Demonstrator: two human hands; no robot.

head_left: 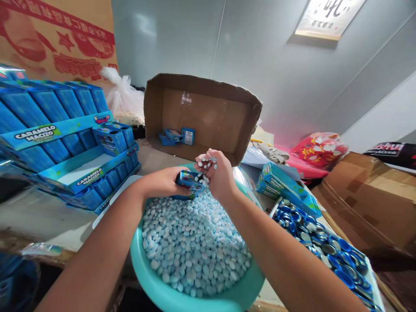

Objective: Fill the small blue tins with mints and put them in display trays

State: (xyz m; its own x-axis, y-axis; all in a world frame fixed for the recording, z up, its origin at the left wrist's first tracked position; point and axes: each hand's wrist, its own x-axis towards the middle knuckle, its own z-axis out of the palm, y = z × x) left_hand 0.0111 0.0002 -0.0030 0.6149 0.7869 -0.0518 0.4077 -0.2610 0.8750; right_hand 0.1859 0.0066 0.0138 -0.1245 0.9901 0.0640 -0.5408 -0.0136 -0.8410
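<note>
A turquoise basin [139,264] full of small pale blue and white candies [198,242] stands in front of me. Over its far side my left hand [169,181] grips a small blue candy box [191,178], tilted toward the right. My right hand [219,173] is cupped beside the box's end with several candies in its fingers. Some candies lie at the box's opening, between the box and my right palm.
Blue boxes in display trays [87,173] are stacked at left. An open cardboard carton [208,112] with several blue boxes stands behind the basin. At right are a tray of blue-rimmed lids [321,242], flat blue cartons [286,186] and a brown carton [367,203].
</note>
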